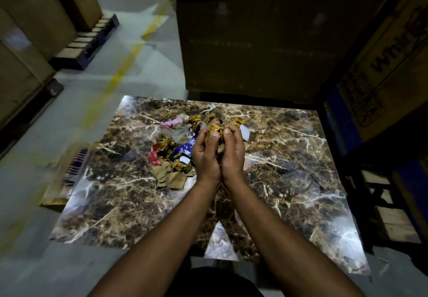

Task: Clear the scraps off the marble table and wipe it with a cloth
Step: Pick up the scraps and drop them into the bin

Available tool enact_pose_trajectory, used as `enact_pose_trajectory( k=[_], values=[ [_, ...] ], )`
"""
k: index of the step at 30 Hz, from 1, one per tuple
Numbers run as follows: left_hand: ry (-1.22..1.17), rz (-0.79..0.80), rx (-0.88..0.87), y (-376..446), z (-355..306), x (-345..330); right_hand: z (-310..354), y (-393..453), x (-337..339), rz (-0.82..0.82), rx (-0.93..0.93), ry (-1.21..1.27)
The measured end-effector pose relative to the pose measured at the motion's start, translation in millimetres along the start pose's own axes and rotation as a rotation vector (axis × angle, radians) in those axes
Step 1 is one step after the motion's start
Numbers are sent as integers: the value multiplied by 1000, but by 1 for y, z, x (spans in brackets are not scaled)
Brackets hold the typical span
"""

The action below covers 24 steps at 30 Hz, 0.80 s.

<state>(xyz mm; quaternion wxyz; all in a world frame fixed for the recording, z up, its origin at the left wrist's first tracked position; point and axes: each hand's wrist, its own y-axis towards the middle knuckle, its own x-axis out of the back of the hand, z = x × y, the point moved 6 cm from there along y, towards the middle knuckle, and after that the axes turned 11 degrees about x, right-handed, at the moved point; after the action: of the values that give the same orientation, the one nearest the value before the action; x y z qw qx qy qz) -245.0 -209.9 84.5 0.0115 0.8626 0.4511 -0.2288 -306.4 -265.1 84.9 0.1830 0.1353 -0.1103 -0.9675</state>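
Both hands, left [205, 152] & right [232, 150], cup together, grip pinching gold wrappers [215, 131] so none spill; rest of scraps [172, 155] lie just left on tabletop [289, 181].

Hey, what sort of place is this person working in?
Probably a warehouse or stockroom. Tall cardboard cartons stand stacked around the marble table, some on a pallet, and a painted yellow line runs across the bare concrete floor.
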Motion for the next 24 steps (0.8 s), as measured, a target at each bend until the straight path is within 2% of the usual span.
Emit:
enact_pose_trajectory(
  k=[5,11,16,21,24],
  values=[
    [-70,-104,-160,-19,-42,28,17,-12,-41,172,70,75],
    [-104,-337,-235,-57,-73,107,23,-72,-108,372,48,140],
    [-219,-533,-309,-108,-103,190,26,-153,-173,562,-28,203],
    [-274,-771,-355,-179,-117,309,28,-272,-242,775,-117,260],
    [-281,-854,-422,-235,-127,386,29,-358,-282,892,-166,251]
  ],
)
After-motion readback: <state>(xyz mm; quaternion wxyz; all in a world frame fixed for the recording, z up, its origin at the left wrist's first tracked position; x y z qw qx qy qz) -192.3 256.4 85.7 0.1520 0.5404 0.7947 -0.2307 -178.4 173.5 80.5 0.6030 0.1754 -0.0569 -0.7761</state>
